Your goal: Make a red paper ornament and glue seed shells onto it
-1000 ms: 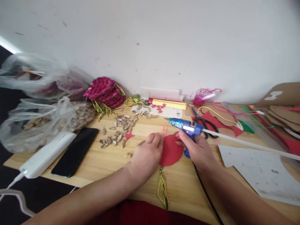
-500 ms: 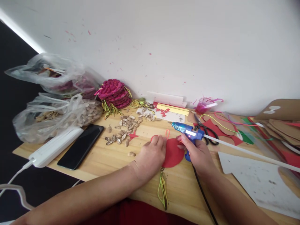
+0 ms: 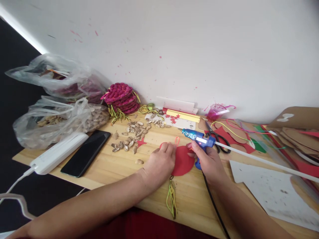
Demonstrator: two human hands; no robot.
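Note:
A red paper disc lies low over the table, with an orange loop at its top and a yellow-green tassel hanging from its bottom. My left hand is closed on its left side, the fingertips partly hidden. In my right hand is a blue hot glue gun, nozzle pointing left, with a long white glue stick out the back. Fingertips of that hand also reach the disc's right edge. Left of the disc, a red paper star lies beside several peanut shells.
A black phone and a white power strip lie at left, before plastic bags of shells. Stacked magenta discs, a yellow ruler, black scissors and a pink-stained cup line the back. Cardboard pieces are at right.
Both hands, the disc and the glue gun keep nearly the same places. The whole view has shifted very slightly.

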